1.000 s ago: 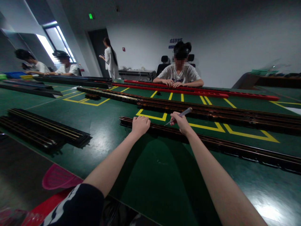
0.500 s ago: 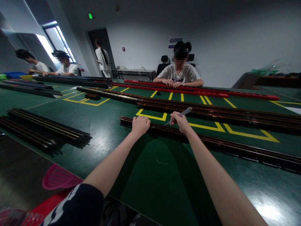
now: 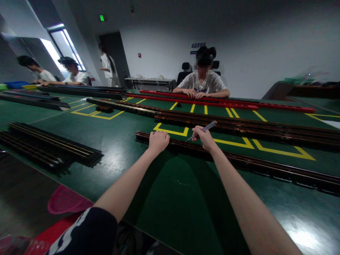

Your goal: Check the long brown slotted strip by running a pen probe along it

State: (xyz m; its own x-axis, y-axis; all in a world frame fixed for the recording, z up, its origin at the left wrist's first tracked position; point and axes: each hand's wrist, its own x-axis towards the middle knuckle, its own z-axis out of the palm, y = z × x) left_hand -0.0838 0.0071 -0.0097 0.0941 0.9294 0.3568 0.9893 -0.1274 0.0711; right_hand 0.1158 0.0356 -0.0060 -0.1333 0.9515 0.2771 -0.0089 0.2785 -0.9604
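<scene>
A long dark brown rail (image 3: 255,164) lies across the green table (image 3: 170,198) in front of me. My left hand (image 3: 158,140) rests closed on the rail near its left end, fingers curled over it. My right hand (image 3: 205,139) sits a little to the right on the same rail and pinches a slim clear-handled screwdriver (image 3: 203,130), whose tip points down-left at the rail between my hands.
More brown rails (image 3: 239,124) lie behind, over yellow floor-style markings (image 3: 239,143). A stack of black rails (image 3: 47,148) sits at the left. A person (image 3: 203,83) sits opposite at a red rail (image 3: 225,102). Two people sit far left, another stands by the door. A pink basket (image 3: 66,200) lies near my left elbow.
My hands and the screwdriver have stayed put. The standing person at the back has walked left, past the doorway.
</scene>
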